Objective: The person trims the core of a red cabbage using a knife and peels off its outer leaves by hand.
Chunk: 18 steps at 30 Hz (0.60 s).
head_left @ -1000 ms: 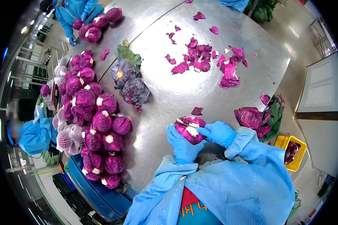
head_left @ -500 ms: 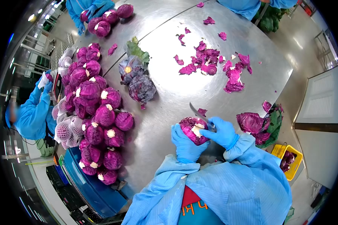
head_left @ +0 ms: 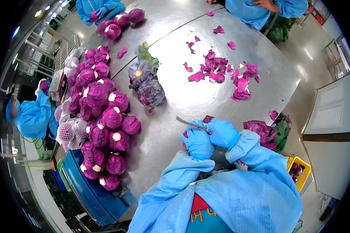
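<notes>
My left hand, in a blue glove, is wrapped around a red cabbage. Only a purple sliver of the cabbage shows past the fingers. My right hand, also gloved, grips a knife whose curved blade points left, just above the left fingers. Whether the blade touches the cabbage I cannot tell. A loose purple leaf piece lies on the table just beyond my hands.
Trimmed red cabbages are heaped at the left, beside white mesh nets. Two untrimmed cabbages sit mid-table. Leaf scraps lie on the steel table. A yellow basket stands at right. Co-workers' blue sleeves appear around.
My left hand has turned over the cabbage, hiding its pale cut stem. The knife has swung from pointing up to pointing left across the left hand.
</notes>
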Each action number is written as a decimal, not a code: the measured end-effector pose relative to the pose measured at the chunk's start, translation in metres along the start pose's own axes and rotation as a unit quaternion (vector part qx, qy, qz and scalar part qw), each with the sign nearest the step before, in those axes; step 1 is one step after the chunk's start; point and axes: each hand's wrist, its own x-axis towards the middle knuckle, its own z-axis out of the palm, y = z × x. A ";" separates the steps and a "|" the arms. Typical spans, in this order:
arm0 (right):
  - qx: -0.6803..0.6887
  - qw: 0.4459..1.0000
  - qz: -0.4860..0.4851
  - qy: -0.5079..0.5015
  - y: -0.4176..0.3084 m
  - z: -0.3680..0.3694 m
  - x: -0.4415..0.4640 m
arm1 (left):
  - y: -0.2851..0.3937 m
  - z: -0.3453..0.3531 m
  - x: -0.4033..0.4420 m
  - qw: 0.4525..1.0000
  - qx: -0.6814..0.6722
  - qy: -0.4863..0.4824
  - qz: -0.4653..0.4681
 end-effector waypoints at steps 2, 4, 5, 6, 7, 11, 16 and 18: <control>0.029 0.998 0.001 0.059 0.007 0.002 -0.001 | 0.000 -0.010 0.005 0.999 -0.033 -0.034 0.009; 0.030 0.998 0.025 0.052 0.003 -0.008 -0.003 | 0.001 -0.002 0.005 0.997 -0.061 -0.048 0.003; 0.034 0.995 0.029 0.093 0.005 0.000 -0.003 | 0.000 0.002 0.004 0.999 -0.031 -0.033 -0.002; 0.053 0.989 0.039 0.133 0.007 0.002 -0.003 | 0.000 0.001 0.000 0.999 -0.041 0.008 0.013; 0.072 0.981 0.049 0.173 0.010 0.004 -0.004 | -0.001 -0.002 -0.005 0.997 -0.051 0.049 0.026; 0.104 0.960 0.206 0.157 0.082 0.019 -0.003 | -0.022 0.003 -0.027 0.982 -0.139 0.120 0.045; 0.092 0.938 0.294 0.161 0.178 0.046 -0.059 | -0.081 0.014 -0.030 0.952 -0.280 0.119 0.042; 0.045 0.915 0.311 0.254 0.192 0.039 -0.086 | -0.097 0.012 -0.023 0.942 -0.317 0.092 0.058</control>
